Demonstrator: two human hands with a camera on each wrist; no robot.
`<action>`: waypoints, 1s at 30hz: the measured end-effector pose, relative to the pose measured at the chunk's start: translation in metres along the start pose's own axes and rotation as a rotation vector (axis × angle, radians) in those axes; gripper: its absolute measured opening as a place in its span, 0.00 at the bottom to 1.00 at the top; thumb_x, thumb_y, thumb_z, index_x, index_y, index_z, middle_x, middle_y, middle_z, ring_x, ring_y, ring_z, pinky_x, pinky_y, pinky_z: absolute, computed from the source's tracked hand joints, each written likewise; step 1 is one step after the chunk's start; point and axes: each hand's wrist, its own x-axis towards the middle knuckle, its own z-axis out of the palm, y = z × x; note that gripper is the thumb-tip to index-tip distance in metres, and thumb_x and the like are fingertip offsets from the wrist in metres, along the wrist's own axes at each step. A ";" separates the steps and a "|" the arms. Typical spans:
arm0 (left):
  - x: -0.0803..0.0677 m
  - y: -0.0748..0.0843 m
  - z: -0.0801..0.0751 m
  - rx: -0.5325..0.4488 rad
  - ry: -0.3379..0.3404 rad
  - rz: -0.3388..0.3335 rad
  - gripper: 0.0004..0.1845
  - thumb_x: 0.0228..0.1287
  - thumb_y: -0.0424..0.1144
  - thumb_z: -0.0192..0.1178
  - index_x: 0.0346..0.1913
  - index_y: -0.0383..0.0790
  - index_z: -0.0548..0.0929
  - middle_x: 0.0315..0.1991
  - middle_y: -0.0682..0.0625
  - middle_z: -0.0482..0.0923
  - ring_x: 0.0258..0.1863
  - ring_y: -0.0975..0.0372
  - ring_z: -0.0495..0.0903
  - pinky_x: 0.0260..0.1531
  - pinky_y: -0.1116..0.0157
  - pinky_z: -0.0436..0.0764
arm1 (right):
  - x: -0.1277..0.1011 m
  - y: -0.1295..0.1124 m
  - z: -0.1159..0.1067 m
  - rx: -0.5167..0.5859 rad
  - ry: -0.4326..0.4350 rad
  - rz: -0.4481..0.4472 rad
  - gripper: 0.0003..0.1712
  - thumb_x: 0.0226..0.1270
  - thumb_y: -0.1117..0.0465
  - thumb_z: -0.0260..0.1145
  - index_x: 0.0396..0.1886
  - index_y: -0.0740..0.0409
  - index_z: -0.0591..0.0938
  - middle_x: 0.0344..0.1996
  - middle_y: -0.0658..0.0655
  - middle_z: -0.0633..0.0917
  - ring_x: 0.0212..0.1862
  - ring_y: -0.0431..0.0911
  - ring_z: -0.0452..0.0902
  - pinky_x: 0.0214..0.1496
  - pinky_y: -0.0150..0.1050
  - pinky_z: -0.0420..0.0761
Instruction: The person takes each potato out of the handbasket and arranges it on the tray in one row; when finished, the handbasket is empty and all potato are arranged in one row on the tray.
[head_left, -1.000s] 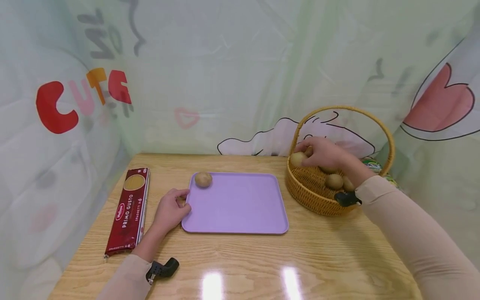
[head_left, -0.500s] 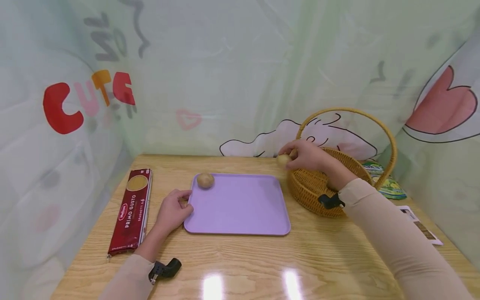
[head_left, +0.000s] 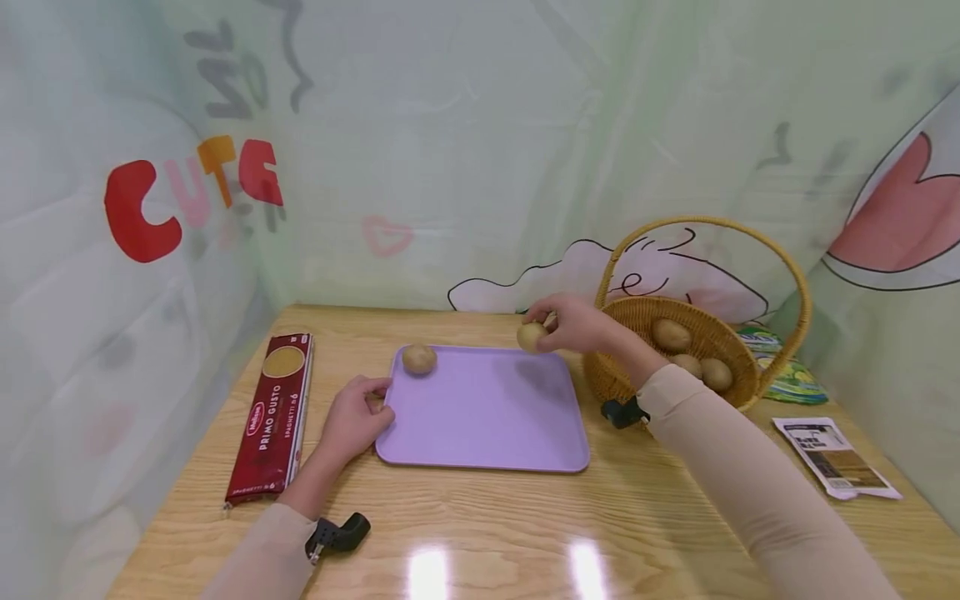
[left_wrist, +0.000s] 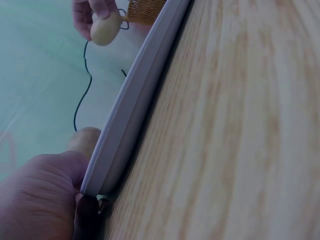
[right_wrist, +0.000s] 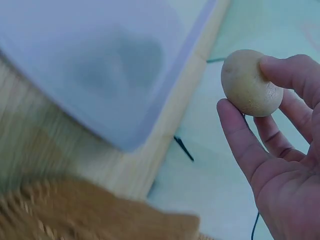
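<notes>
A lilac tray (head_left: pixel 487 433) lies on the wooden table, with one potato (head_left: pixel 418 359) at its far left corner. My right hand (head_left: pixel 573 322) pinches a second potato (head_left: pixel 531 336) (right_wrist: pixel 248 83) just above the tray's far right corner. The same potato (left_wrist: pixel 104 29) shows at the top of the left wrist view. My left hand (head_left: pixel 352 419) holds the tray's left edge (left_wrist: pixel 125 130), thumb on the rim. The wicker basket (head_left: pixel 731 392) at the right holds three more potatoes (head_left: pixel 670 334).
A red spaghetti box (head_left: pixel 272 416) lies left of the tray. A printed packet (head_left: pixel 834 457) and a green packet (head_left: pixel 787 379) lie right of the basket. Patterned plastic sheeting walls the table on three sides. The near table shows bright glare.
My right hand lifted a potato out of the basket and carried it left to the tray's far right corner. The left hand stayed on the tray's edge.
</notes>
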 end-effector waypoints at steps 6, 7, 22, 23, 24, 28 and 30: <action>0.001 0.000 0.001 0.006 0.013 0.015 0.26 0.45 0.27 0.63 0.54 0.30 0.82 0.39 0.45 0.78 0.26 0.62 0.73 0.25 0.69 0.75 | 0.016 -0.002 0.025 0.023 -0.004 -0.025 0.23 0.54 0.66 0.72 0.52 0.59 0.82 0.44 0.58 0.80 0.47 0.54 0.79 0.48 0.46 0.80; 0.001 0.000 0.001 0.004 0.017 0.021 0.26 0.45 0.27 0.63 0.54 0.30 0.82 0.39 0.45 0.78 0.26 0.62 0.73 0.26 0.69 0.75 | 0.019 -0.002 0.030 0.032 -0.001 -0.015 0.23 0.54 0.66 0.72 0.52 0.58 0.82 0.44 0.58 0.79 0.47 0.53 0.79 0.48 0.45 0.80; 0.003 -0.003 0.008 0.012 0.029 0.022 0.25 0.45 0.27 0.64 0.52 0.32 0.84 0.37 0.48 0.78 0.24 0.63 0.72 0.24 0.69 0.74 | 0.053 -0.011 0.090 0.245 0.056 0.100 0.24 0.52 0.65 0.73 0.52 0.61 0.83 0.42 0.60 0.80 0.46 0.52 0.73 0.39 0.38 0.75; 0.003 -0.003 0.007 0.018 0.030 0.022 0.25 0.45 0.28 0.65 0.52 0.33 0.84 0.37 0.48 0.78 0.24 0.63 0.72 0.24 0.69 0.74 | 0.056 -0.012 0.093 0.254 0.052 0.104 0.24 0.53 0.65 0.72 0.53 0.61 0.83 0.42 0.60 0.79 0.44 0.51 0.73 0.38 0.37 0.75; 0.003 -0.003 0.007 0.024 0.031 0.022 0.25 0.45 0.28 0.65 0.52 0.33 0.84 0.37 0.48 0.78 0.24 0.63 0.72 0.24 0.68 0.74 | 0.059 -0.013 0.096 0.268 0.048 0.106 0.24 0.53 0.65 0.71 0.53 0.61 0.82 0.41 0.59 0.79 0.44 0.51 0.73 0.36 0.36 0.75; 0.005 -0.005 0.005 0.047 0.035 0.025 0.25 0.45 0.28 0.65 0.53 0.34 0.84 0.37 0.49 0.78 0.25 0.63 0.72 0.25 0.68 0.74 | 0.067 -0.022 0.103 0.277 0.045 0.109 0.25 0.54 0.65 0.69 0.55 0.59 0.82 0.43 0.59 0.79 0.44 0.49 0.73 0.36 0.36 0.76; 0.005 -0.005 0.004 0.048 0.039 0.030 0.25 0.45 0.28 0.64 0.52 0.33 0.84 0.37 0.49 0.77 0.25 0.63 0.71 0.25 0.68 0.74 | 0.069 -0.027 0.105 0.272 0.047 0.106 0.25 0.54 0.65 0.69 0.55 0.59 0.82 0.45 0.60 0.79 0.46 0.50 0.73 0.37 0.37 0.75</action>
